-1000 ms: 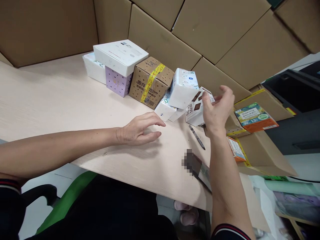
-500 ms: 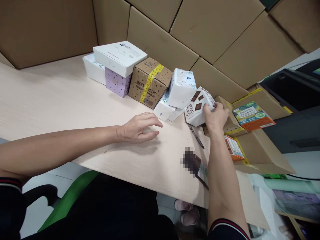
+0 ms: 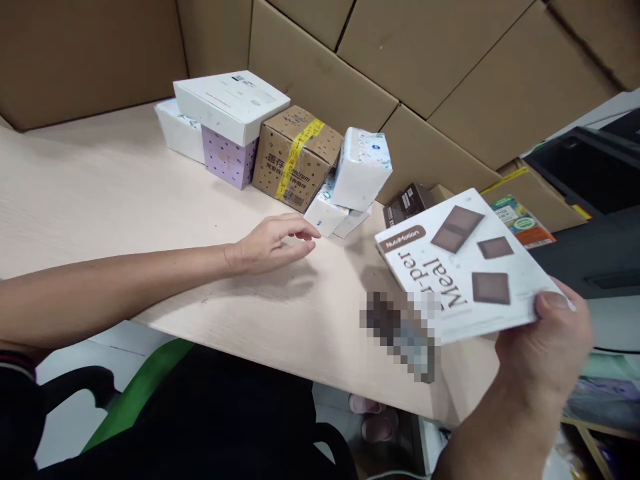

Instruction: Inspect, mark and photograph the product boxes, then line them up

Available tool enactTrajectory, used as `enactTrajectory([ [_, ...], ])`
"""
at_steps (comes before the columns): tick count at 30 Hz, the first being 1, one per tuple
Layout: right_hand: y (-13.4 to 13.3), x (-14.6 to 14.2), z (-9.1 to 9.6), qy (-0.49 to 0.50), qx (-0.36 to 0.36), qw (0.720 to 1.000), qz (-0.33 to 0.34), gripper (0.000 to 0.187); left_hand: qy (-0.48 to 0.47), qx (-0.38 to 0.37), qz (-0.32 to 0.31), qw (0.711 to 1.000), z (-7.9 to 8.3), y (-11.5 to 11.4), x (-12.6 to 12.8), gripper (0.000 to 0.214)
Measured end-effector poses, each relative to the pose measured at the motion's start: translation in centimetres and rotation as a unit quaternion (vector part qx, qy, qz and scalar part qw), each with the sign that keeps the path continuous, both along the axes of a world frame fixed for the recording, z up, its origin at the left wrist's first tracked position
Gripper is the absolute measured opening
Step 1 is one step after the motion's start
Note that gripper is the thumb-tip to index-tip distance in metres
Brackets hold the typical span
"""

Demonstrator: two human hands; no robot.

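Meal box [image 3: 465, 267], white with brown squares, has left its spot beside the tissue packs [image 3: 361, 167] and is now held face up above the table's [image 3: 100, 193] right edge. Right hand [image 3: 545, 347] grips its corner, thumb on top; left hand [image 3: 270, 243] rests loose on the tabletop, holding nothing.

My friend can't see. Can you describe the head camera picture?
A person's right hand holds up a flat white box printed with brown squares. Their left hand rests empty on a pale table, near a row of small boxes backed by cardboard cartons.
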State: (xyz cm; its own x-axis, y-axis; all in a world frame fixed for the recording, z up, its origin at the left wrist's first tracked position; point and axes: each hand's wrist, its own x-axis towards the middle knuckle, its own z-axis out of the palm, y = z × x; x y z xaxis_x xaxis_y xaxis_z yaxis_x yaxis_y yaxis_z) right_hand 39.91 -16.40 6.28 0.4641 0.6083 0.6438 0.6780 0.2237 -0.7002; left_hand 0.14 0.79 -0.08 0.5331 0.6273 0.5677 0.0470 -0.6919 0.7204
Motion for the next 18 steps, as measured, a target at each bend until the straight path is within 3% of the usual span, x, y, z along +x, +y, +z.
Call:
enactTrajectory([
  [2, -0.8, -1.8, 0.5, 0.059, -0.002, 0.998, 0.010, 0.029, -0.005, -0.089, 0.012, 0.996, 0.4, 0.1, 0.0, 0.028],
  [4, -0.5, -4.1, 0.5, 0.071, -0.033, 0.995, 0.062, 0.040, -0.020, -0.180, 0.006, 0.983, 0.8, 0.5, 0.0, 0.035],
  [8, 2.1, -8.8, -0.7, 0.008, -0.087, 0.982, 0.169, 0.053, -0.111, -0.312, -0.045, 0.943, 0.9, 1.7, 0.1, 0.052],
  [12, 5.8, -11.6, -2.1, -0.096, -0.111, 0.956, 0.254, 0.051, -0.203, -0.327, -0.052, 0.921, 0.9, 2.3, 0.4, 0.050],
  [18, 8.5, -12.0, -4.0, -0.071, -0.078, 0.936, 0.336, 0.070, -0.242, -0.307, 0.003, 0.920, 1.4, 1.7, 0.7, 0.055],
])
